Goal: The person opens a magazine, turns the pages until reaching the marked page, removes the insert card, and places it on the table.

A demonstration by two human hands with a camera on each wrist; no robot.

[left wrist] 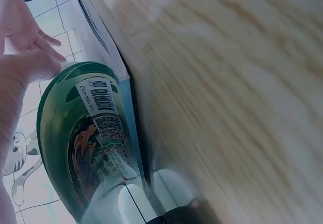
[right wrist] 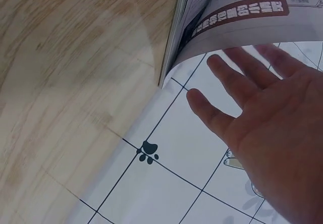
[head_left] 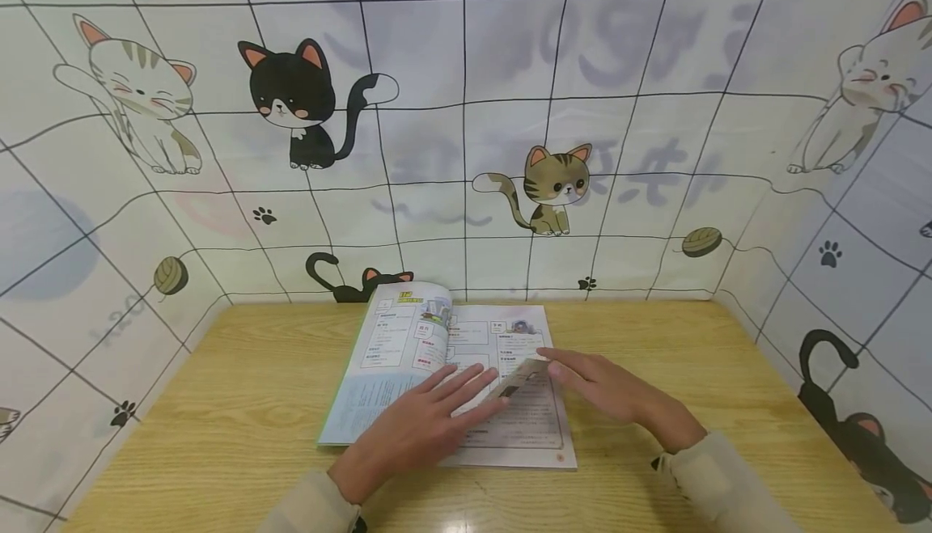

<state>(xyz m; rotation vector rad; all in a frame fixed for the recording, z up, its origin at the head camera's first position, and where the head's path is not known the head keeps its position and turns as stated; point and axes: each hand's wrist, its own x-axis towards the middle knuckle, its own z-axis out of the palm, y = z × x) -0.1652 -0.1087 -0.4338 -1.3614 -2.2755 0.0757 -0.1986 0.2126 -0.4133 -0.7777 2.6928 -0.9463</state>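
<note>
Sleeve foremost; left hand over open book, right hand perhaps touching a page, both straight-fingered.

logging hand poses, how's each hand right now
Left hand: open, fingers spread over the book.
Right hand: open, fingers extended at a raised page.

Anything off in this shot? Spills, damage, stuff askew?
No spill or damage visible. Mild oddities only: the book doesn't lie flat, its left half bowing up, and the wall behind looks rippled, its printed grid wavy.
</note>
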